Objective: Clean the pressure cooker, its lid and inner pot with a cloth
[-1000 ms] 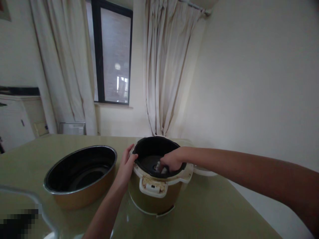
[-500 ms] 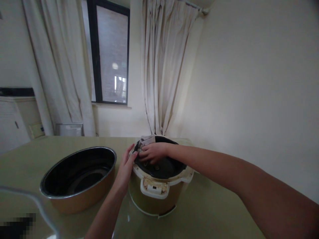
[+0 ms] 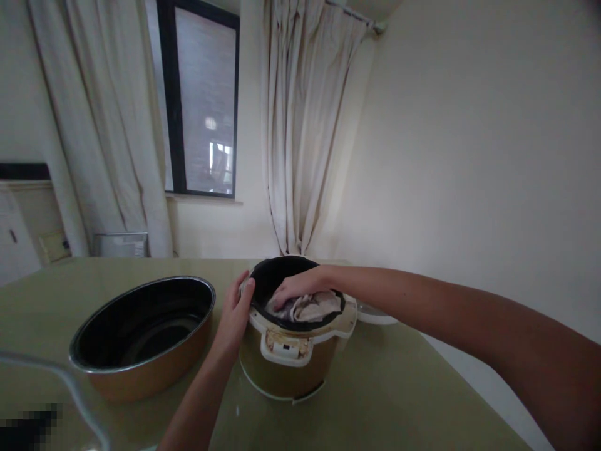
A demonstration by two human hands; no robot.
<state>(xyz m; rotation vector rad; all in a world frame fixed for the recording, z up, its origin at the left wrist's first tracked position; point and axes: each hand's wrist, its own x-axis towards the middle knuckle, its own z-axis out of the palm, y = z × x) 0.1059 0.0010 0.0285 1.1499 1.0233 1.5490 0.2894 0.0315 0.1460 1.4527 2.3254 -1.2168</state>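
A gold rice cooker body (image 3: 286, 366) with a cream rim stands on the table, its black cavity open. My left hand (image 3: 236, 313) grips the cooker's left rim, thumb over the edge. My right hand (image 3: 295, 286) reaches into the cavity and presses down on a pale crumpled cloth (image 3: 312, 307) that lies inside. To the left of the cooker sits the removed inner pot (image 3: 141, 335), gold outside and dark inside.
The olive glossy table (image 3: 385, 388) stretches to the wall on the right. A white lid part (image 3: 375, 314) lies just behind the cooker on the right. A clear curved rim (image 3: 56, 382) shows at the lower left. Curtains and a window stand behind.
My right hand went from the cavity's floor up to the far rim with the cloth, then back down inside, where the cloth now lies spread. My left hand stayed on the rim.
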